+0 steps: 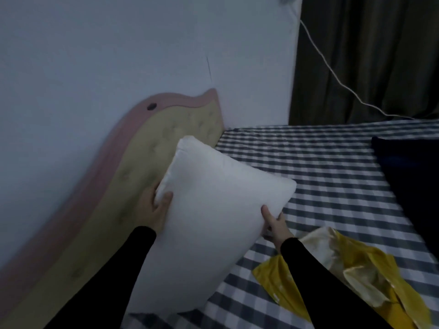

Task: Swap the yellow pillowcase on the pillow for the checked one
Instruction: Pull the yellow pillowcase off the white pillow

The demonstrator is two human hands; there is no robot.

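White bare pillow [213,210] held by its edges, left grip [154,205] and right grip [273,224] clasping it.

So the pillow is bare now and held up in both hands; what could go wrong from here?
Three small risks. The pillow is held only at its edges by the left hand and right hand, so it could sag or slip. The yellow case lies crumpled beside the right arm and might get dragged along. And no separate checked case shows against the checked sheet, so it could be hard to find.
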